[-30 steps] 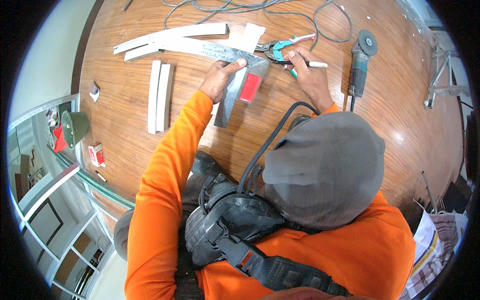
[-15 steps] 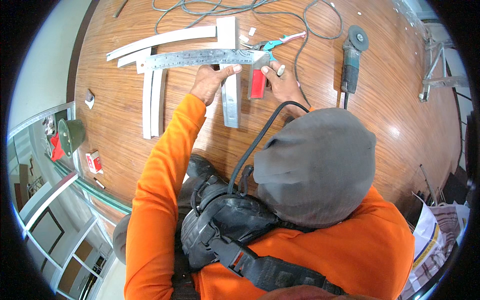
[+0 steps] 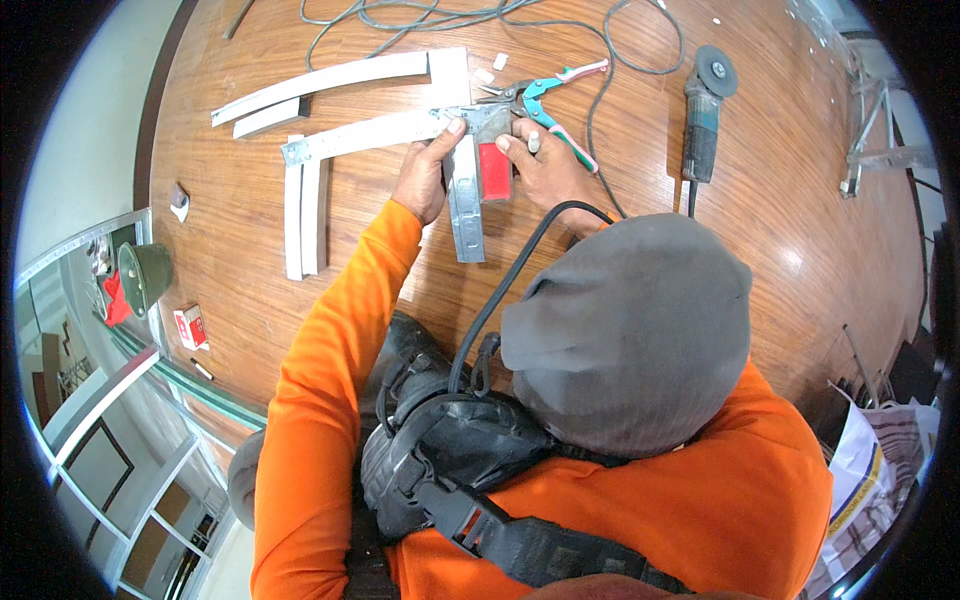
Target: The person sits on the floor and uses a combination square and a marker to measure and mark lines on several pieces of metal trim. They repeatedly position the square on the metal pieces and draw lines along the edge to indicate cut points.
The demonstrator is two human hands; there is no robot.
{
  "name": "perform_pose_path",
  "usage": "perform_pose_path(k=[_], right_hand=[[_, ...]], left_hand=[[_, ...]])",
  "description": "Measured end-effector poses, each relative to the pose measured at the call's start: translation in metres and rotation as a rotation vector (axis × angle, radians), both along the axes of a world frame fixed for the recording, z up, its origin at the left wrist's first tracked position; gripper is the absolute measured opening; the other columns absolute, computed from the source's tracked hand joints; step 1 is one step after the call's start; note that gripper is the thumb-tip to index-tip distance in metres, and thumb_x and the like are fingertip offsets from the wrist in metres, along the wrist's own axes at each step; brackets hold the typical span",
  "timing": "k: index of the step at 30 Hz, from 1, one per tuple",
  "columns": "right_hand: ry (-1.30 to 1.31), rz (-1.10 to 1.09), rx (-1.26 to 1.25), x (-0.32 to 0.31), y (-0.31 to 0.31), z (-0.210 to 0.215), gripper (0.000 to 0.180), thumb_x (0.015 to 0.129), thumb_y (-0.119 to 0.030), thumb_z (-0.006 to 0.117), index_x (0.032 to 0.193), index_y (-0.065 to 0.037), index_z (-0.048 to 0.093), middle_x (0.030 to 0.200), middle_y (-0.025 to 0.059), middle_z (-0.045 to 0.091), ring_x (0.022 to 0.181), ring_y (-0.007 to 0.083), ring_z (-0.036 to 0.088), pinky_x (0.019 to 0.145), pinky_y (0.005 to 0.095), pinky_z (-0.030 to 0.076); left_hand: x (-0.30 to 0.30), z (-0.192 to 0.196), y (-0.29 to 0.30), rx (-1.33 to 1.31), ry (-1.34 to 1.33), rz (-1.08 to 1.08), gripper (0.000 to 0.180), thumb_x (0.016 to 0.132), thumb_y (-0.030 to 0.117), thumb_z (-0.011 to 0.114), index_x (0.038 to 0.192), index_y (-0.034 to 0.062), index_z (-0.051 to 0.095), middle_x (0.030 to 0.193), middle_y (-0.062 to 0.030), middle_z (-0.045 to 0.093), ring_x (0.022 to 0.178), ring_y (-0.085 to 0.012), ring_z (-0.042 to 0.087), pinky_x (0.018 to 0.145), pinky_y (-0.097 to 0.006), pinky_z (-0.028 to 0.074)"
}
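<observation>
A try square with a red handle [image 3: 495,172] and a long steel blade [image 3: 375,134] lies across a white metal profile [image 3: 465,215], its handle alongside the profile's right side. My left hand [image 3: 424,180] is closed round the profile, the thumb pressing on top near the blade. My right hand [image 3: 550,172] grips the square at its corner, with a pale pen-like stick [image 3: 534,142] poking out between the fingers. The blade's far end rests over two upright white strips [image 3: 308,220]. Just beyond my right hand are tin snips [image 3: 545,105] with teal and pink handles.
More white strips [image 3: 330,82] lie at the upper left. An angle grinder [image 3: 705,115] sits to the right, and a dark cable [image 3: 480,14] loops along the far side of the wood-patterned floor. At left are a green bucket-like container [image 3: 145,275] and a red-white box [image 3: 190,326].
The square has shifted left, its handle now against the profile and its blade more slanted. The profile has turned slightly. My right hand moved left with the square, and the snips show more fully.
</observation>
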State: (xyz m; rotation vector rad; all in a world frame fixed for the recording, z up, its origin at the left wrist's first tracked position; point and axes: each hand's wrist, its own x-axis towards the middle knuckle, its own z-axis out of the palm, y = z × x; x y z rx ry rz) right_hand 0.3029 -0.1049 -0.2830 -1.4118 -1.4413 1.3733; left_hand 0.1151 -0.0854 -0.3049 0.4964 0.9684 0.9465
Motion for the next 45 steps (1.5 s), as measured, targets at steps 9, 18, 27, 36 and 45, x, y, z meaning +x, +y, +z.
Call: perform_pose_path(k=[9,18,27,36,45], right_hand=[[-0.036,-0.051,0.100,-0.003,-0.008,-0.009,0.026,0.098,-0.026,0.060,0.104,0.000,0.063,0.085,0.0238,0.066,0.082,0.0334,0.066,0.074,0.0417,0.048],[0.084,-0.121,0.007,-0.004,-0.009,-0.010,0.026,0.098,-0.026,0.061,0.106,-0.001,0.063,0.084,0.0210,0.065,0.079,0.0294,0.064,0.074,0.0399,0.047],[0.057,-0.125,0.078,-0.002,-0.006,-0.016,0.022,0.097,-0.020,0.060,0.090,0.001,0.059,0.073,0.0142,0.057,0.071,0.0219,0.055,0.068,0.0373,0.043],[0.185,-0.112,0.042,-0.002,-0.005,-0.020,0.022,0.099,-0.019,0.058,0.095,0.002,0.061,0.083,0.0089,0.060,0.081,0.0162,0.054,0.075,0.0340,0.044],[0.234,-0.124,0.007,-0.003,-0.007,-0.017,0.031,0.102,-0.026,0.057,0.119,0.000,0.064,0.098,0.0032,0.067,0.088,0.0114,0.059,0.080,0.0275,0.048]], left_hand=[[-0.011,0.003,0.003,-0.033,-0.065,0.005,0.034,0.088,0.024,0.070,0.113,0.0026,0.066,0.106,-0.0074,0.069,0.098,-0.0185,0.064,0.092,-0.034,0.049],[-0.001,0.010,0.004,-0.005,-0.023,-0.020,0.037,0.090,0.024,0.069,0.118,0.0002,0.063,0.110,-0.0085,0.068,0.102,-0.0189,0.063,0.094,-0.034,0.049],[-0.004,0.004,0.006,-0.019,0.027,-0.057,0.042,0.091,0.028,0.070,0.119,-0.0012,0.061,0.114,-0.0097,0.066,0.103,-0.0189,0.062,0.093,-0.034,0.049],[-0.003,0.003,0.004,-0.007,0.119,-0.047,0.049,0.089,0.034,0.074,0.117,-0.0044,0.061,0.108,-0.0121,0.067,0.096,-0.0181,0.064,0.086,-0.032,0.051],[0.012,0.014,-0.002,0.014,0.179,0.058,0.047,0.089,0.035,0.074,0.109,-0.0065,0.064,0.098,-0.0108,0.069,0.084,-0.0167,0.066,0.077,-0.031,0.054]])
